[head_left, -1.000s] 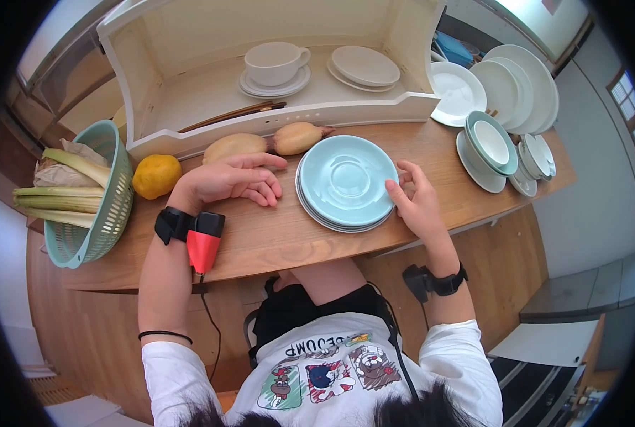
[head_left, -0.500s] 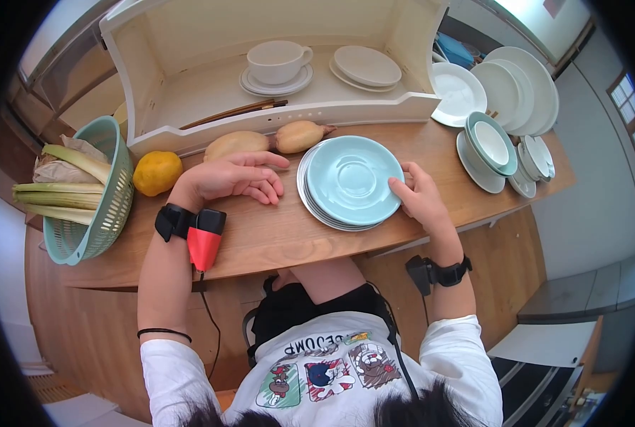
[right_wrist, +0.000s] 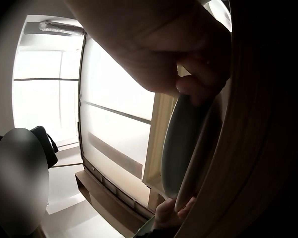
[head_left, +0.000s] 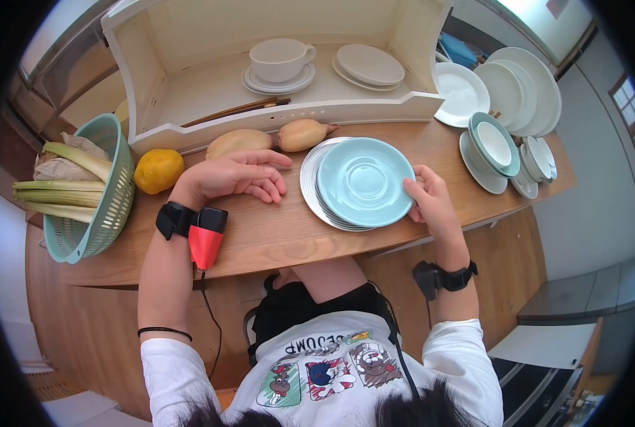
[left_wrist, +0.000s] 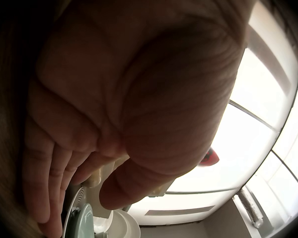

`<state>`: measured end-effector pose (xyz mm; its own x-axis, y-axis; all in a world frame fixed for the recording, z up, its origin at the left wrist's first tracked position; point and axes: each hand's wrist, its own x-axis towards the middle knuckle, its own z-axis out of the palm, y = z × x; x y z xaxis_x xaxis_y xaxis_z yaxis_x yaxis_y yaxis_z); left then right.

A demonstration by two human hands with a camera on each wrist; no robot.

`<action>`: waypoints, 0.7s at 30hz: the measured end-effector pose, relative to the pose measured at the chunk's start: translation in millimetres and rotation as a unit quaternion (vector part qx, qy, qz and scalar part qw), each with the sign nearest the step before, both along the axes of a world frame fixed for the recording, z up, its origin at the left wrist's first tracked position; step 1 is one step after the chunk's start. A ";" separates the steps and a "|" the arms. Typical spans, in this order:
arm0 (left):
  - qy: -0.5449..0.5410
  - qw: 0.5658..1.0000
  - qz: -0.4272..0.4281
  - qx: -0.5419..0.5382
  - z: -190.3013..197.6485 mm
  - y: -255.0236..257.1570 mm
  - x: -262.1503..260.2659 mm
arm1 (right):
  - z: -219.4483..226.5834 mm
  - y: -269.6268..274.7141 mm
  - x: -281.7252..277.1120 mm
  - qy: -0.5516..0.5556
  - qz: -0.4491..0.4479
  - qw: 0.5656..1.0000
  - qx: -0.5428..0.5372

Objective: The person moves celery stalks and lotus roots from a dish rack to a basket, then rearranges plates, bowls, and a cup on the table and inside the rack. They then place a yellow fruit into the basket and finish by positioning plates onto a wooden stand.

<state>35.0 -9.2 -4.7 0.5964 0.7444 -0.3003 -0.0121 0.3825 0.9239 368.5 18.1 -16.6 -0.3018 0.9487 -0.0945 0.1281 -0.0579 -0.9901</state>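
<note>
A light blue saucer lies over a small stack of white plates, set off to the right so their left rims show. My right hand pinches the saucer's right rim, thumb on top and fingers underneath. The right wrist view shows the saucer edge-on, with a white plate below it. Left of the stack, my left hand rests on the wooden table with loosely bent fingers, holding nothing.
A white shelf box with a cup, plates and chopsticks stands behind. Two lotus root pieces and a yellow fruit lie before it. A green basket of vegetables is left; bowls and white plates are right.
The blue saucer has slid right across the white stack with my right hand, uncovering more of the plates' left rims. My left hand stays in place.
</note>
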 end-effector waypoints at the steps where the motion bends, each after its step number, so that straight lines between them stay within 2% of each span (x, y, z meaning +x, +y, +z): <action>1: 0.001 1.000 0.000 -0.001 -0.2 0.2 -0.2 | 1.1 -0.5 0.6 0.000 0.000 1.000 0.000; 6: -0.007 1.000 -0.001 0.001 0.7 -0.6 -0.4 | 6.5 6.3 9.3 0.029 0.000 0.999 -0.017; 9: -0.007 1.000 0.001 0.000 0.6 -0.6 -0.2 | 27.7 16.8 11.6 0.037 0.002 0.999 -0.014; 11: -0.008 1.000 0.002 -0.001 0.0 -0.3 -0.3 | 35.7 39.0 11.3 0.047 0.000 0.999 0.004; 13: -0.008 1.000 0.003 0.000 -0.3 -0.2 -0.6 | 48.2 65.9 6.9 0.108 0.004 0.994 0.029; 15: -0.008 1.000 0.001 -0.003 -0.6 0.2 -1.1 | 56.5 101.6 3.3 0.099 0.013 0.993 0.058; 17: -0.007 1.000 0.001 -0.003 -1.0 1.0 -1.9 | 56.2 138.7 -9.0 0.106 -0.039 0.990 0.088; 18: -0.009 1.000 0.000 -0.004 -1.5 1.0 -2.3 | 52.8 158.6 -15.6 0.108 -0.037 0.989 0.090; 20: -0.009 1.000 0.002 -0.001 -2.2 0.7 -3.0 | 45.0 190.2 -28.3 -0.034 -0.157 0.971 0.176; 21: -0.015 1.000 -0.001 -0.007 -2.5 0.5 -2.8 | 45.9 194.8 -33.8 -0.030 -0.154 0.971 0.181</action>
